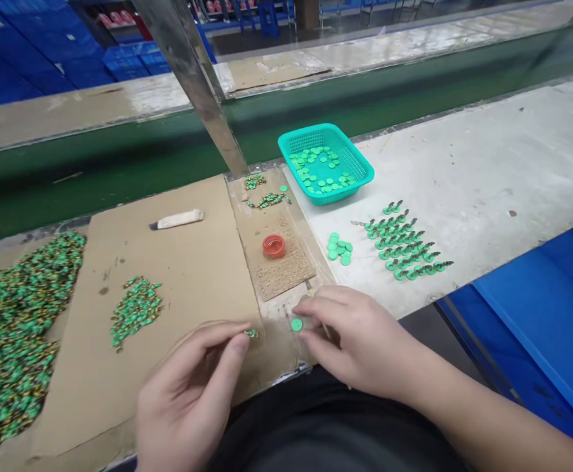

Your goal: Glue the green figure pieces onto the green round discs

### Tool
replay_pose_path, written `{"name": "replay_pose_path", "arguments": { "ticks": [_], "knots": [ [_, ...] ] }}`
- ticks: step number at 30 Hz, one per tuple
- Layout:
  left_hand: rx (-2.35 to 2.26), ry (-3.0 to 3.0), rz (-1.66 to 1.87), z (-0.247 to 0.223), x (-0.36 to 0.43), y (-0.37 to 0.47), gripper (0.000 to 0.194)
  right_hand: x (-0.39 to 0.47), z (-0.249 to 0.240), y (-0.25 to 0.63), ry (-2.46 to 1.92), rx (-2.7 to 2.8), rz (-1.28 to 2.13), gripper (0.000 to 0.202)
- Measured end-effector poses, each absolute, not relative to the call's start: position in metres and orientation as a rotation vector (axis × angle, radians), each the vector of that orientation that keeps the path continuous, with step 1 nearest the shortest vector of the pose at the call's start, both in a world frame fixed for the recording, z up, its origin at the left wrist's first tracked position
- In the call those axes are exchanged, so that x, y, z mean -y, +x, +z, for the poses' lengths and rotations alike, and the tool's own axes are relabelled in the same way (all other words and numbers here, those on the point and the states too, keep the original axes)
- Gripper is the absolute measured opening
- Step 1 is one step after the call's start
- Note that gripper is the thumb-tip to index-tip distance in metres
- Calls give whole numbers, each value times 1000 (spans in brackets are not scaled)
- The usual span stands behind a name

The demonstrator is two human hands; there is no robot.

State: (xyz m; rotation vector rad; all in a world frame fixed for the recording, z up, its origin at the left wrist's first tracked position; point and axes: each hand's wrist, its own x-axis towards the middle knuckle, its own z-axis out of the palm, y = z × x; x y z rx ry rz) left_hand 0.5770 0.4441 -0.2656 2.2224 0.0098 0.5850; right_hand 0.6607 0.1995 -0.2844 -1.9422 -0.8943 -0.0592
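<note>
Between thumb and index finger, my left hand point(193, 380) pinches a small green and gold piece point(251, 334). To its right, my right hand point(348, 331) has its fingertips around a round green disc point(297, 324); a thin stick also shows by its fingers. Just beyond my hands stands a small red cup point(273, 246) on a brown board. A few loose green discs point(339, 249) lie on the white table, beside rows of discs with dark pieces standing on them point(407, 246).
A teal basket point(365, 172) holds more green discs. A large heap of green and gold pieces point(25, 328) lies far left, a smaller pile point(136, 311) on the cardboard point(208, 262). Behind are a wrapped blade point(181, 219) and a slanted metal post point(193, 85).
</note>
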Motion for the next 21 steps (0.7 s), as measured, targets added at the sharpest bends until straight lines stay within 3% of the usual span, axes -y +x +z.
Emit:
{"name": "replay_pose_path", "arguments": {
  "ticks": [10,16,21],
  "knots": [
    [71,2197,559,-256,-443,576,12,-220,-299,652,-2172,895,-161,7],
    [255,2231,464,-254,-433,593,18,-192,-278,652,-1881,847,-63,27],
    [239,2200,414,-265,-429,599,14,-174,-264,653,-1686,681,-209,23]
  ]
}}
